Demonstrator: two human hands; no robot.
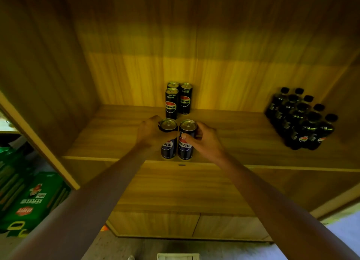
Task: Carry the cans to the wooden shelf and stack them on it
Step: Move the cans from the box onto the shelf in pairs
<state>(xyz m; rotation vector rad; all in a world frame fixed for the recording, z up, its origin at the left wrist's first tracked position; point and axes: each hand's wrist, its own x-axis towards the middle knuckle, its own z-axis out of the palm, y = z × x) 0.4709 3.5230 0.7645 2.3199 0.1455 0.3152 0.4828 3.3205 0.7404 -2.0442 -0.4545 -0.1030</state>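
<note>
Each hand wraps a dark cola can near the wooden shelf's (243,141) front edge: left hand (149,132) on the left can (168,139), right hand (204,140) on the right can (186,141). Three more cans (178,100) stand farther back; bottles (302,119) sit far right.

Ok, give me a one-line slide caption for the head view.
Left hand and right hand each grip a cola can at the wooden shelf edge.

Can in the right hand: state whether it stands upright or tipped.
Upright. The can shows its top uppermost, base on the wooden shelf, right hand gripping it.
</note>
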